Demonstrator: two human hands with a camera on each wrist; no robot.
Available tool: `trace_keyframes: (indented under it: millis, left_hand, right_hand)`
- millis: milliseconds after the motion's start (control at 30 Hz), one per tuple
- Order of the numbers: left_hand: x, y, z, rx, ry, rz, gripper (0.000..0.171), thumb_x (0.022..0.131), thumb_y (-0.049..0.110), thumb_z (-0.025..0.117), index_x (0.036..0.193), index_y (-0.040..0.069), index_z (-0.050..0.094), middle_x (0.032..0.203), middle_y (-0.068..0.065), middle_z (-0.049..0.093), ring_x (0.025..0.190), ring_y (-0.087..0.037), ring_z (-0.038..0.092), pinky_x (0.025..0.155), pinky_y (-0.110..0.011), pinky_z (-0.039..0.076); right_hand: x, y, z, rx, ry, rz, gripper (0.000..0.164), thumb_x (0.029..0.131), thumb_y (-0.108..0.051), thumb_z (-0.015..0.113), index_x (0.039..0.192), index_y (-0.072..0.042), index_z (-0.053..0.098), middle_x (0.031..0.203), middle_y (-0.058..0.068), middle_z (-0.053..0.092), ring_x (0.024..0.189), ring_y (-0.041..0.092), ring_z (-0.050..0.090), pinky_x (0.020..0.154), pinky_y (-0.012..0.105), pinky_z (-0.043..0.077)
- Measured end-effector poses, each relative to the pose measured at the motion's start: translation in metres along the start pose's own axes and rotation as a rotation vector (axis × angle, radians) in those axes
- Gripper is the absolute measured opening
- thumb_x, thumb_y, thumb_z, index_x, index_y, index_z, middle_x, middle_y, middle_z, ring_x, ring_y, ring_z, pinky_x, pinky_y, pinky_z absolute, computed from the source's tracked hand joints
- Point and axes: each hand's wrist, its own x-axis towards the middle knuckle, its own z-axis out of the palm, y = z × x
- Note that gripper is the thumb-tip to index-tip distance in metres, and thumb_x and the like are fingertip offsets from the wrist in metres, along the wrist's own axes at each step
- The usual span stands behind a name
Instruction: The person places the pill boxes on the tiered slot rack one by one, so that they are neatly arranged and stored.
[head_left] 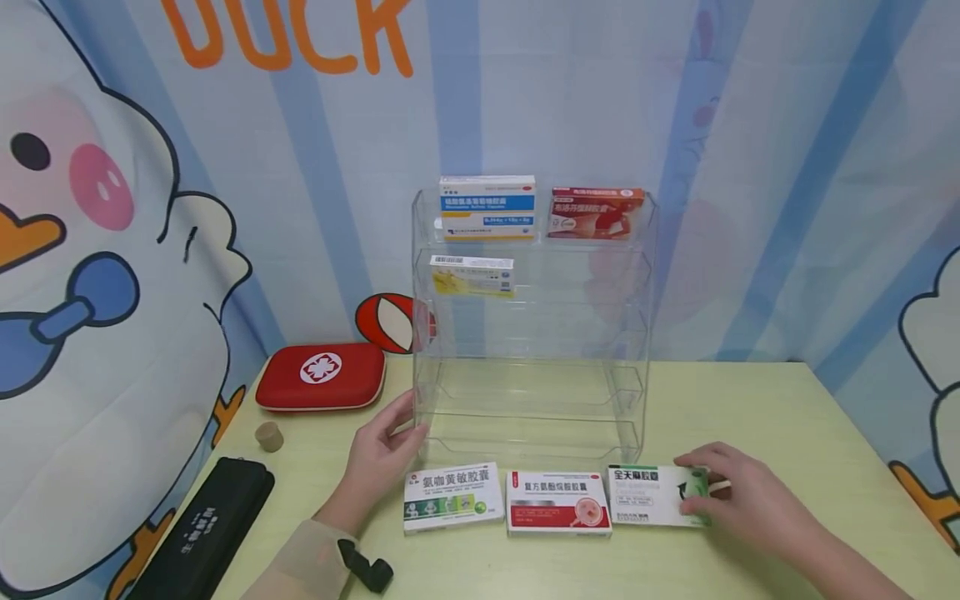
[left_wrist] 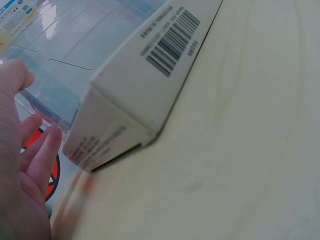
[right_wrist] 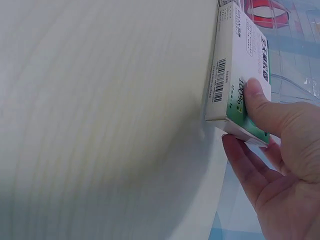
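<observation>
A clear tiered display rack (head_left: 528, 387) stands on the table. At its lower left side my left hand (head_left: 384, 446) holds the edge, thumb in front and fingers round the side. My right hand (head_left: 750, 500) pinches the right end of a white and green medicine box (head_left: 645, 497), thumb on its printed face; the right wrist view shows the same medicine box (right_wrist: 245, 65) with fingers by its end. Left of it lie a white and red medicine box (head_left: 558, 503) and a white medicine box with a green band (head_left: 453, 497), in a row before the rack.
The rack's top tier holds a blue and white box (head_left: 487, 208) and a red box (head_left: 596, 214); a yellow and white box (head_left: 472, 277) sits one tier down. To the left are a red zip case (head_left: 321, 377), a small round cork-coloured piece (head_left: 268, 437) and a black case (head_left: 202, 533).
</observation>
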Motion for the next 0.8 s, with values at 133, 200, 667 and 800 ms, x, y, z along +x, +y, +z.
trace_keyframes:
  millis: [133, 200, 667, 800]
  left_hand:
    - [0.0, 0.0, 0.0, -0.002, 0.006, 0.009, 0.061, 0.103, 0.011, 0.076, 0.16, 0.024, 0.058, 0.162, -0.005, 0.063, 0.145, -0.03, 0.066, 0.108, -0.028, 0.062]
    - [0.0, 0.0, 0.0, -0.009, 0.003, 0.011, 0.061, 0.103, 0.011, 0.076, 0.16, 0.024, 0.058, 0.162, -0.005, 0.063, 0.145, -0.03, 0.066, 0.108, -0.028, 0.062]
    - [0.001, 0.001, 0.001, -0.02, -0.004, 0.015, 0.061, 0.104, 0.009, 0.075, 0.161, 0.022, 0.057, 0.162, -0.007, 0.063, 0.144, -0.032, 0.066, 0.106, -0.02, 0.061]
    - [0.0, 0.001, 0.001, -0.015, -0.006, 0.008, 0.062, 0.104, 0.01, 0.076, 0.161, 0.023, 0.057, 0.162, -0.006, 0.063, 0.145, -0.031, 0.066, 0.106, -0.022, 0.061]
  right_hand:
    - [0.002, -0.003, -0.004, 0.017, 0.031, -0.021, 0.041, 0.087, -0.017, 0.094, 0.125, -0.013, 0.079, 0.126, 0.005, 0.074, 0.097, 0.011, 0.074, 0.078, 0.02, 0.067]
    - [0.003, -0.004, -0.008, 0.019, 0.04, -0.021, 0.036, 0.088, -0.015, 0.092, 0.122, -0.016, 0.08, 0.124, 0.004, 0.074, 0.096, 0.009, 0.073, 0.077, 0.02, 0.067]
    - [0.018, -0.023, -0.032, 0.012, 0.232, -0.199, 0.035, 0.084, -0.007, 0.094, 0.114, -0.018, 0.081, 0.115, 0.0, 0.076, 0.095, -0.003, 0.07, 0.071, 0.019, 0.067]
    - [0.024, -0.036, -0.034, 0.025, 0.274, -0.212, 0.035, 0.083, -0.006, 0.095, 0.113, -0.016, 0.082, 0.116, 0.001, 0.075, 0.096, -0.002, 0.071, 0.072, 0.017, 0.066]
